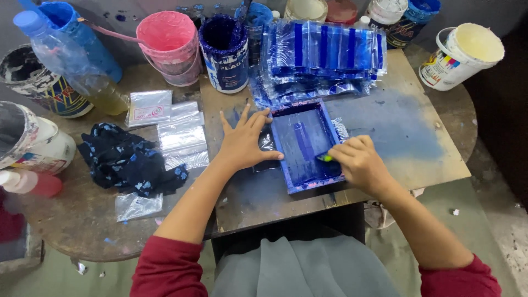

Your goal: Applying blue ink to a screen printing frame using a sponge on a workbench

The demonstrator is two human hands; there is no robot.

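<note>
A small blue-stained printing screen frame (304, 145) lies on a wooden board (418, 148). My left hand (245, 142) rests flat with fingers spread on the frame's left edge. My right hand (358, 160) is closed around a small squeegee with a green tip (324, 158), pressed on the screen's lower right part. Behind the frame sits a stack of clear plastic bags printed with blue stripes (324, 58).
Paint buckets ring the table: a pink one (169, 44), a dark blue one (224, 49), a white one (467, 52) at right. A plastic bottle (71, 60), blank clear bags (181, 135) and a blue-stained dark rag (129, 159) lie at left.
</note>
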